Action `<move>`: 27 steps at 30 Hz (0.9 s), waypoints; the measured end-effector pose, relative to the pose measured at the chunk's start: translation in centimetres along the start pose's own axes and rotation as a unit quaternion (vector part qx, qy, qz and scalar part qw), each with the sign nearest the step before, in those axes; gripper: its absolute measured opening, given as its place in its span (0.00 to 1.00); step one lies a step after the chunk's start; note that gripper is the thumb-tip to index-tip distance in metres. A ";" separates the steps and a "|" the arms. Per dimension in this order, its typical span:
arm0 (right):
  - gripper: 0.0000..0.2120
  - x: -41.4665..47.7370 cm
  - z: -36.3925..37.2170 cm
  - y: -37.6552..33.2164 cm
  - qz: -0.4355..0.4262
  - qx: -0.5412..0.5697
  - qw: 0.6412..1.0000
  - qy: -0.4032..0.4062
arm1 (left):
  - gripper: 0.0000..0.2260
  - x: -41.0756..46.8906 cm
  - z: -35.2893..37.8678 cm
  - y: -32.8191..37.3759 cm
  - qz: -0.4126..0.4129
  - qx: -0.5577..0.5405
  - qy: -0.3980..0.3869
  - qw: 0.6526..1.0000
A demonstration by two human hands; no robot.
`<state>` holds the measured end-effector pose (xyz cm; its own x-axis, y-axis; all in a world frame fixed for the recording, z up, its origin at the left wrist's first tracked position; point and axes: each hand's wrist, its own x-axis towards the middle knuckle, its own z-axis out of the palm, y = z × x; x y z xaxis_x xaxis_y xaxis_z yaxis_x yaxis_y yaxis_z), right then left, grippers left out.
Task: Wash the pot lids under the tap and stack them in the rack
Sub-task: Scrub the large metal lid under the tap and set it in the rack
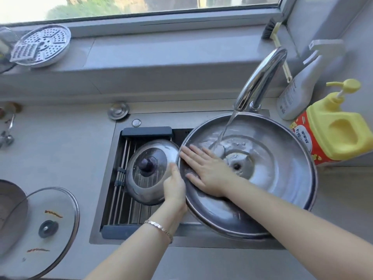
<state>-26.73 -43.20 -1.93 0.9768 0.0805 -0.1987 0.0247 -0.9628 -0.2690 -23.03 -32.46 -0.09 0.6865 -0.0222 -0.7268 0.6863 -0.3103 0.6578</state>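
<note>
Right hand (205, 170): lay flat, fingers straight and slightly spread, pressed on the inner face of the large steel lid (272, 178). Left hand (175, 187): gripped that lid's left rim, thumb over the edge. Large steel lid: I saw it held inverted and tilted over the sink, water from the tap (260, 77) striking its inside. Small lid (149, 170): knob up, lying on the rack (147, 131) just beside the large one. Glass lid (46, 225): flat on the counter, far left. Yellow pump bottle (335, 134): right of the sink.
</note>
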 end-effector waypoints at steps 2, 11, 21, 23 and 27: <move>0.36 1.2 -0.4 1.4 0.036 -0.010 0.999 0.003 | 0.28 0.0 -0.2 0.1 0.002 0.008 -0.009 1.000; 0.32 2.1 0.4 2.7 0.139 0.009 0.989 0.039 | 0.21 -0.6 -0.5 -0.3 0.025 0.029 -0.014 0.999; 0.26 1.8 -0.5 7.6 0.214 0.049 0.967 0.132 | 0.24 0.3 -2.4 0.0 0.132 0.091 0.007 0.987; 0.21 -0.1 -0.5 10.3 0.315 0.131 0.935 0.098 | 0.25 0.8 -3.7 0.4 0.143 0.080 0.033 0.986; 0.17 -2.5 -0.7 12.4 0.346 0.359 0.863 0.084 | 0.24 1.5 -4.7 2.0 0.212 0.079 0.098 0.969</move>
<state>-28.72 -55.48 -4.12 0.7234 -0.5466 -0.4218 -0.6559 -0.3533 -0.6671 -19.49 -28.69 1.10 0.9421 -0.0032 -0.3353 0.2971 -0.4555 0.8392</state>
